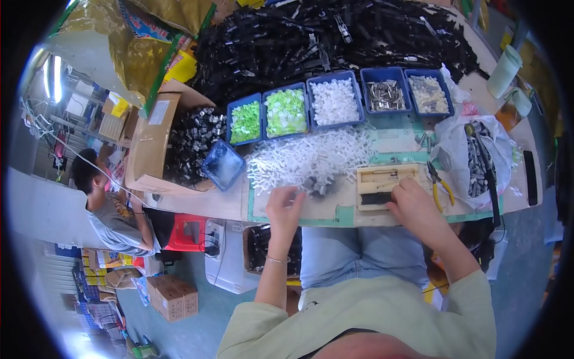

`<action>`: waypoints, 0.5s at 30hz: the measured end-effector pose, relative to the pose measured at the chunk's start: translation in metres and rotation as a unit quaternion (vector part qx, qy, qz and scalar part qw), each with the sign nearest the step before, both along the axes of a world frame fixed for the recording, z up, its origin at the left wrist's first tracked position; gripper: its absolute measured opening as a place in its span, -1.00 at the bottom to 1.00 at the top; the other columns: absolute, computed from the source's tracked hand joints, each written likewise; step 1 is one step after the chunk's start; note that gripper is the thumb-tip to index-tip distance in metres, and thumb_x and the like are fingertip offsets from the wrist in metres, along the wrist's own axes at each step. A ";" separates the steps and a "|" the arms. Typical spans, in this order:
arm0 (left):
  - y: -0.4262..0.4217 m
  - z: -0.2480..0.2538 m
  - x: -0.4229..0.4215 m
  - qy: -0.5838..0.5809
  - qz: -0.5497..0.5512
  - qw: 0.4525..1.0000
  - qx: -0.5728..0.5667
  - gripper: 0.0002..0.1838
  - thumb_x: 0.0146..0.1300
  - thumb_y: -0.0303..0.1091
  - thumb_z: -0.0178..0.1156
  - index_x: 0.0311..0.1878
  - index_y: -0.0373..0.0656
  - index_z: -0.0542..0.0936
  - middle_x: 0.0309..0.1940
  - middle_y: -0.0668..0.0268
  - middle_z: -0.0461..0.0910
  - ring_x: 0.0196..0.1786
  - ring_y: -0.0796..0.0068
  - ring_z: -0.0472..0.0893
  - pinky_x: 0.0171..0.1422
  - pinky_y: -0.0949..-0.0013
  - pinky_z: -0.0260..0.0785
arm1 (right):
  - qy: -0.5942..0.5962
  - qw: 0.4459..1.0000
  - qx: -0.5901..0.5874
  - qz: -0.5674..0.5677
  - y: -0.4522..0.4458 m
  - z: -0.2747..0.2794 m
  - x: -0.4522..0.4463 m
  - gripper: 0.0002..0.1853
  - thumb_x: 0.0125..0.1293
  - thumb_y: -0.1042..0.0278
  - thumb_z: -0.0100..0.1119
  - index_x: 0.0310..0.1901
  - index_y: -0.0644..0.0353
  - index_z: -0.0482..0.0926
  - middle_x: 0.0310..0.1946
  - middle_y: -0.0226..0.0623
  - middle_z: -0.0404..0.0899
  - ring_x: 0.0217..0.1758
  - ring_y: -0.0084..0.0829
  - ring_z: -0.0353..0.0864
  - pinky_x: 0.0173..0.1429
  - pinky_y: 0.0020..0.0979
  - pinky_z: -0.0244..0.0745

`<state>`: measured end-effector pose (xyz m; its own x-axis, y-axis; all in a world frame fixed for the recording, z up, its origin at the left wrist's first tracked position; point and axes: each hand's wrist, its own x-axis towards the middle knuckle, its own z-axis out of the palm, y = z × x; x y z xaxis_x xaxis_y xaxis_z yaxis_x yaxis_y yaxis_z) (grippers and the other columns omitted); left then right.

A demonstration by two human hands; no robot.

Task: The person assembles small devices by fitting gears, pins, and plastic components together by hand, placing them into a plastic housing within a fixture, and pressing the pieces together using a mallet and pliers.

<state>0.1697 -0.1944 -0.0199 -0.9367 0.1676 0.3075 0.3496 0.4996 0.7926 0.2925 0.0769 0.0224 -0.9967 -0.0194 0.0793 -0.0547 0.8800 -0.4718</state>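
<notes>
Right hand at a wooden tray, right of centre in the frame, with a black strip in its lower compartment.

The right hand touches the tray's lower right end, thumb beside the strip; whether its grip pinches anything I cannot tell. The left hand, near the centre, has bent fingers close to the thumb by dark grey pieces; what its grip holds, if anything, is unclear. White parts lie above it on the table. Pliers sit just right of the tray, then a plastic bag. Blue bins line up above, below black parts heaped at the top; a cardboard box stands at left.
</notes>
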 end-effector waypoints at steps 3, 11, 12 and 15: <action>-0.006 0.000 -0.002 0.052 0.018 0.993 -0.103 -0.80 -0.03 -0.48 0.37 -0.28 -0.25 0.63 -0.44 0.26 0.51 -0.44 0.45 0.50 -0.33 0.46 0.38 | 0.042 0.997 0.071 -0.008 -0.005 -0.007 0.005 -0.79 0.03 0.37 0.26 -0.36 0.26 0.48 -0.32 -0.13 0.43 -0.16 -0.17 0.44 -0.12 -0.25 0.38; 0.030 0.025 0.032 -0.027 -0.062 0.989 0.133 -0.78 0.06 -0.62 0.30 -0.17 -0.30 0.64 -0.14 0.22 0.55 -0.16 0.49 0.60 -0.17 0.53 0.47 | 0.131 0.990 -0.042 -0.024 0.005 -0.036 0.012 -0.81 0.04 0.36 0.29 -0.36 0.24 0.51 -0.35 -0.26 0.45 -0.23 -0.19 0.45 -0.16 -0.27 0.35; 0.039 0.015 0.035 -0.001 -0.095 0.990 0.104 -0.79 0.05 -0.61 0.31 -0.19 -0.28 0.65 -0.17 0.21 0.59 -0.16 0.46 0.60 -0.14 0.50 0.47 | 0.153 0.987 -0.034 -0.033 0.002 -0.040 0.012 -0.81 0.03 0.34 0.28 -0.41 0.20 0.47 -0.38 -0.27 0.41 -0.23 -0.20 0.42 -0.16 -0.25 0.32; 0.074 0.007 0.045 0.080 -0.185 0.979 0.039 -0.80 -0.05 -0.57 0.36 -0.28 -0.20 0.68 -0.26 0.22 0.65 -0.19 0.34 0.61 -0.10 0.39 0.45 | 0.143 0.989 -0.023 -0.043 0.000 -0.041 0.012 -0.81 0.04 0.33 0.28 -0.40 0.18 0.46 -0.37 -0.29 0.40 -0.22 -0.23 0.41 -0.14 -0.27 0.30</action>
